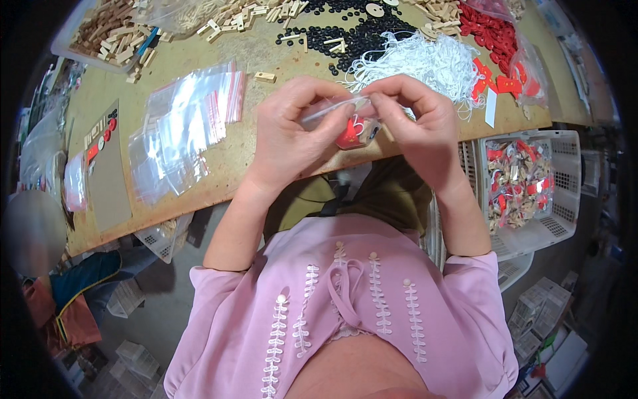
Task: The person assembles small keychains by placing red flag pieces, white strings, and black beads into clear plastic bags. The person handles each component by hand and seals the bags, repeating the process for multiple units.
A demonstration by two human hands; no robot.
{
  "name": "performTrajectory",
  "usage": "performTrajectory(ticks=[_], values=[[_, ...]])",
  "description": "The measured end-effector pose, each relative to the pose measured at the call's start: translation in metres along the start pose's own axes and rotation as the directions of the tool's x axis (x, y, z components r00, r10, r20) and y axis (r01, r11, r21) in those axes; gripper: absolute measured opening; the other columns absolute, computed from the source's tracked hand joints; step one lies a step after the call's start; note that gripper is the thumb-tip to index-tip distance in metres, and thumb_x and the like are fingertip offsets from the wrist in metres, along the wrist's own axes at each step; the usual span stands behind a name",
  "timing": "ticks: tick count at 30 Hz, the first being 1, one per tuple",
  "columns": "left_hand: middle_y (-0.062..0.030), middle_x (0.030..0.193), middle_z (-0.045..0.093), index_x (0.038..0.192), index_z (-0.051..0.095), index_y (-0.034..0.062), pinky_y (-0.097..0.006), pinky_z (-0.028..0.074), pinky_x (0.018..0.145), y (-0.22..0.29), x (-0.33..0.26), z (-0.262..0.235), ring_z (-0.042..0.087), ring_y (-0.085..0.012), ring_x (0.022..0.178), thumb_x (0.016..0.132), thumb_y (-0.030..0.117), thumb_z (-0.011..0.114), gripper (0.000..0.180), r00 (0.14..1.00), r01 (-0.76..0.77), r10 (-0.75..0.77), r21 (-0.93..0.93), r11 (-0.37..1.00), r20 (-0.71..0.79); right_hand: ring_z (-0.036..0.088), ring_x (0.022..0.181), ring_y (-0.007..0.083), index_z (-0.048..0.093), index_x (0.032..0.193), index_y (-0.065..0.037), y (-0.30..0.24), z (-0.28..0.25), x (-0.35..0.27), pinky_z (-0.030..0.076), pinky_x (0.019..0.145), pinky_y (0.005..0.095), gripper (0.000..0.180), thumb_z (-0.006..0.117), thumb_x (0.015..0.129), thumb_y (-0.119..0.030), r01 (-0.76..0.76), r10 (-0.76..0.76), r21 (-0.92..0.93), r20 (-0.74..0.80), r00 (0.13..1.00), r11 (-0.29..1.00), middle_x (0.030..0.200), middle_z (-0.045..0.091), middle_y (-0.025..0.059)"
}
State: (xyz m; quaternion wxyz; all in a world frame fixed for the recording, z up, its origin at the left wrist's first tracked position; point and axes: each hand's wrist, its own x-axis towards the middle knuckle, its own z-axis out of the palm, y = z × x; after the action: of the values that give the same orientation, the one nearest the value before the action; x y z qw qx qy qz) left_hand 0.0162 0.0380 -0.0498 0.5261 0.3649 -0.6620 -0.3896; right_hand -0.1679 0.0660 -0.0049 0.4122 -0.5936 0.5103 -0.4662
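Observation:
Over the table's near edge, both my hands pinch the top of a small clear plastic zip bag [362, 131]. Inside it show a red piece, a bit of white string and something wood-coloured; the rest is hidden by fingers and glare. My left hand [296, 130] grips the left part of the bag's mouth between thumb and forefinger. With thumb and forefinger, my right hand [420, 123] closes on the mouth's right part. Just beyond the fingers lies a heap of white strings [419, 66]. A lone wooden block [265, 77] rests beyond my left hand.
Flat zip bags [183, 120] overlap at left, beside a cardboard strip [109, 179] with sample parts. Black wheels [345, 40], red pieces [492, 30] and a bin of wooden blocks [63, 46] stand farther back. A white crate [561, 193] holds filled bags at right.

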Motion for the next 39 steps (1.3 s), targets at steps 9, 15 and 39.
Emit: performTrajectory(ticks=[9,15,39], values=[[-0.0070,0.072,0.060,0.081,0.064,0.0028,-0.031,0.047,0.061,0.022,0.005,-0.011,0.059,-0.0177,0.065,0.079,0.002,0.074,0.010,0.982,-0.141,0.112,0.198,0.970,0.149,0.065,0.074,0.0026,0.072,0.102,-0.002,0.002,-0.017,-0.009,0.048,0.060,0.0214,0.008,0.066,0.097,-0.003,0.084,-0.084,-0.067,0.009,0.996,0.994,0.081,0.073,0.0002],[-0.0032,0.070,0.056,0.080,0.064,0.0018,-0.027,0.043,0.060,0.017,0.000,-0.013,0.053,-0.0106,0.064,0.082,0.002,0.072,0.008,0.977,0.011,-0.023,0.058,0.998,0.211,0.066,0.070,0.0068,0.068,0.109,0.000,0.001,-0.043,-0.018,0.049,0.059,0.0199,0.013,0.062,0.103,-0.009,-0.194,0.186,0.181,0.060,0.981,0.964,0.087,0.073,0.0044],[-0.0103,0.083,0.068,0.087,0.070,0.0044,-0.042,0.051,0.074,-0.033,-0.046,-0.165,0.063,-0.0304,0.079,0.082,0.035,0.086,0.035,0.922,0.365,-0.059,0.804,0.470,-0.384,0.066,0.116,0.0199,0.067,0.132,-0.001,0.121,-0.322,-0.120,0.050,0.102,0.0335,0.029,0.058,0.104,-0.004,-0.206,-0.369,-0.721,-0.552,0.747,0.661,0.127,0.071,0.0108]])
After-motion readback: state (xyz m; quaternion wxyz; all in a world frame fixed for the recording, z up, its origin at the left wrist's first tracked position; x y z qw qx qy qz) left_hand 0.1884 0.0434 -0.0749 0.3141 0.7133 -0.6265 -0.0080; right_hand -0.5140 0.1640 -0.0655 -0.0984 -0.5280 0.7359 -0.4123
